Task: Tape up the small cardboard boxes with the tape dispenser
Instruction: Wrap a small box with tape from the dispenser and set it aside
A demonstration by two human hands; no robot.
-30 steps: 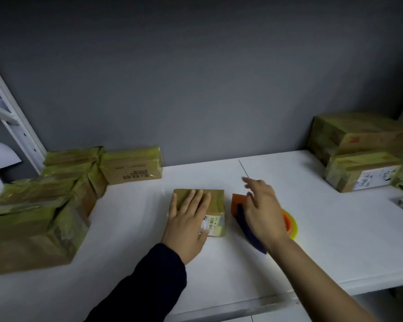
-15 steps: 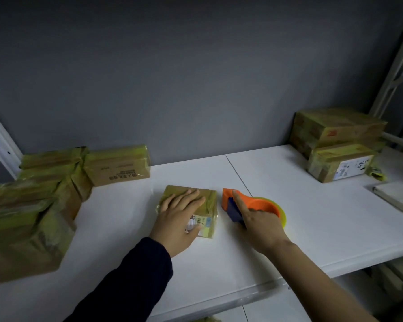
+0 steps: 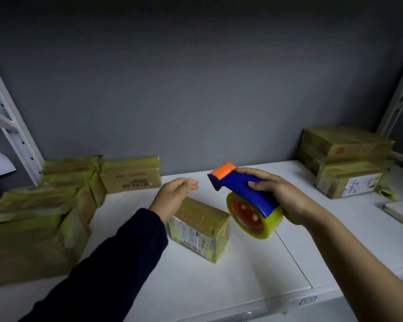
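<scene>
One small tape-wrapped cardboard box [image 3: 198,228] lies on the white table [image 3: 219,287], below my empty, relaxed left hand [image 3: 175,196]. To the right of the box, my right hand [image 3: 286,201] grasps the one blue-and-orange tape dispenser [image 3: 244,194] in the air. Two taped brown boxes [image 3: 344,149] are stacked far right.

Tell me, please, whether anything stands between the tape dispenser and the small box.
Nothing visible does. The right hand holds the tape dispenser beside the small box; the left hand hovers over its far left edge.

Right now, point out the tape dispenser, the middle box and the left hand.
tape dispenser [image 3: 244,195]: head view, blue handle.
middle box [image 3: 203,213]: head view, taped top face.
left hand [image 3: 172,198]: head view, middle of the hand.
</scene>
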